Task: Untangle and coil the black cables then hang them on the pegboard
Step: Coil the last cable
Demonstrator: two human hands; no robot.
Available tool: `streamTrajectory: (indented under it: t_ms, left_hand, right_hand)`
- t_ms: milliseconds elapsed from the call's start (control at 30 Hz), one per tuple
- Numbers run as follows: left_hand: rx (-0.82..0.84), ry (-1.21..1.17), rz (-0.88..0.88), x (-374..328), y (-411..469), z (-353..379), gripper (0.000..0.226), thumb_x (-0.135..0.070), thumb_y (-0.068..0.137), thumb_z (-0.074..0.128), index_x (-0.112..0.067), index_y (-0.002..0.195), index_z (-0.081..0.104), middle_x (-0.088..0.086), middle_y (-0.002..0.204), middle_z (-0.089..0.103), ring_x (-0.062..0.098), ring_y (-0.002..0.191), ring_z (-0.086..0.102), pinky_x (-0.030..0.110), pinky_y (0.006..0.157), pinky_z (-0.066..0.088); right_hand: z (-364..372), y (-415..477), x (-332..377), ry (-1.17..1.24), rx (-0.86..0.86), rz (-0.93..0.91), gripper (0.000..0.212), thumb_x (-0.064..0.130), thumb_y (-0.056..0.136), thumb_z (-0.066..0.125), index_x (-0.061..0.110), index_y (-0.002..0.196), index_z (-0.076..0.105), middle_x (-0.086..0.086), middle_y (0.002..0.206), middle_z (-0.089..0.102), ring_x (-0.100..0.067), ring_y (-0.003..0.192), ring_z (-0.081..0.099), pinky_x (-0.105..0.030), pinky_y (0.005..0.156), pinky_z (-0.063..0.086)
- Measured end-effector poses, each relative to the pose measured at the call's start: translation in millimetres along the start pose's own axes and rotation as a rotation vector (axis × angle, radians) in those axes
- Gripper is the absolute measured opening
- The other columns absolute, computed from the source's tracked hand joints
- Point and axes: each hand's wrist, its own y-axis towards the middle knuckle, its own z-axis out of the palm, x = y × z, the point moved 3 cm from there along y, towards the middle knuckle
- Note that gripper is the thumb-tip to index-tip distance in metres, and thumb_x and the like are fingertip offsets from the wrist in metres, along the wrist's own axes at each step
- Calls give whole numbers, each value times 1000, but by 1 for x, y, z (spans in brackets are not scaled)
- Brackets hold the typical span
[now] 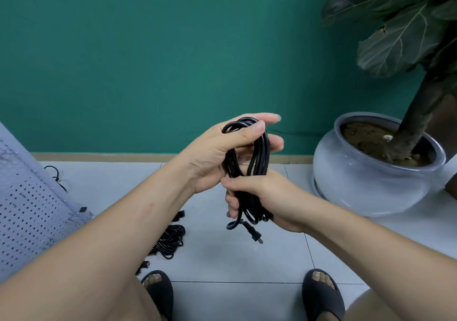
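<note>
Right hand (267,197) gripping black cable coil (265,152) low, left hand (215,155) pinching its top loops.

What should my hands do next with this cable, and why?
Probably wrap the loose plug end around the coil at its middle: the left hand holds the loops' top, the right hand grips the bottom, and the plug dangles free below.

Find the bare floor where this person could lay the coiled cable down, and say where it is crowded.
Bare tiles lie between the sandals, the cable pile and the plant pot; another strip follows the wall right of the pegboard. It is crowded beside the pegboard, where the pile and loose cables lie.
</note>
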Motion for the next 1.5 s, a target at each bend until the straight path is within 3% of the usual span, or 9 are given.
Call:
streamTrajectory:
  t_ms: [200,333,467,633,767,900,1067,1267,1500]
  left_hand:
    - [-55,-36,58,-2,6,-2,16,-28,108,62,-12,104,64,7,92,65,27,87,69,47,98,60]
    - [-63,-138,44,-1,6,5,19,-29,109,61,-11,102,61,5,85,58,20,73,60,39,81,61]
    - [-58,-190,35,-5,4,5,20,-31,109,60,-13,101,60,3,83,55,17,70,56,31,69,57]
    - [-73,-225,31,-4,0,4,20,-30,109,60,-12,100,60,3,83,54,17,70,54,31,70,56]
    - [-99,-230,29,-1,0,7,20,-29,109,61,-11,100,60,4,83,55,19,70,56,31,70,57]
    - [-90,-225,38,-2,-1,10,20,-29,108,63,-11,100,61,5,83,56,20,71,56,32,72,58]
    - [-269,90,118,-4,0,-5,22,-29,107,66,-8,106,62,7,88,62,21,75,62,37,82,60]
    - [-325,-21,89,-5,5,-22,23,-29,106,68,-9,109,59,4,85,63,20,74,61,34,79,59]
    - [-366,266,174,10,8,-2,20,-27,106,66,-7,102,65,7,84,65,22,74,66,34,72,60]
  right_hand:
    - [1,1,2,26,70,-4,23,11,106,62,8,85,54,-10,67,47,-27,62,50,-58,92,61]
    - [-1,-3,-1,-1,308,41,33,19,96,76,9,79,49,-10,66,48,-29,67,57,-34,67,58]
    - [-7,-7,-7,76,540,62,31,13,83,79,6,101,55,-17,84,62,-28,71,61,-45,86,54]
    - [-15,-12,-8,-287,642,143,51,-3,88,81,5,132,57,-7,85,70,-27,81,62,-23,78,51]
    - [-23,-7,-15,-656,495,154,33,15,95,84,9,124,68,1,80,63,-16,71,58,-19,63,49]
    - [-35,7,-22,-800,186,165,16,21,93,64,15,104,75,-1,75,61,-19,61,50,-28,46,40]
    - [-66,21,-13,-422,-162,158,10,13,98,69,7,105,72,3,61,48,-13,50,39,-30,50,38]
    - [-78,12,8,-157,-452,31,11,0,93,69,11,93,70,2,60,47,-14,51,39,-27,46,36]
    - [-47,7,17,16,-498,-64,9,3,98,60,10,93,61,3,60,51,-16,53,41,-29,49,38]
